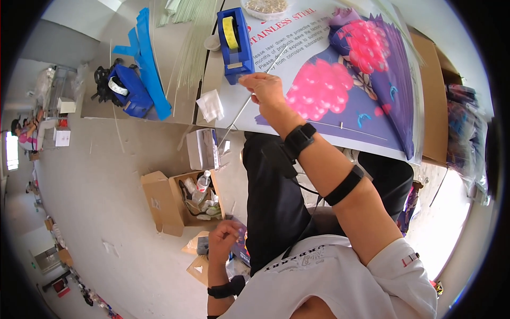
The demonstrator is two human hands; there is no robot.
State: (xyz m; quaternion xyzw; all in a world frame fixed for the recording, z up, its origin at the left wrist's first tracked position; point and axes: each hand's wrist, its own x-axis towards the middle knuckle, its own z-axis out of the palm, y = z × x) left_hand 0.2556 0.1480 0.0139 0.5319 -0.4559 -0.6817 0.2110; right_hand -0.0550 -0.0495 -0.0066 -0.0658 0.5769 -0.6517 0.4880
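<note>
Right fingers (pixel 254 80) are nearly closed at dispenser (pixel 244 45), back from surface's (pixel 213 80) near edge; hold unclear. Left fingers (pixel 228 227) are half-curled, seemingly empty. Tape (pixel 229 32) is best drawn straight.

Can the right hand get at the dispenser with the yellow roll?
Likely yes: the right hand is already at the near end of the dispenser, with nothing visible between them; the white tissue lies off to the left.

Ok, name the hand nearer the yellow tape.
Right hand: at the near end of the dispenser holding the yellow tape. Left hand: farther off, beside the left leg.
</note>
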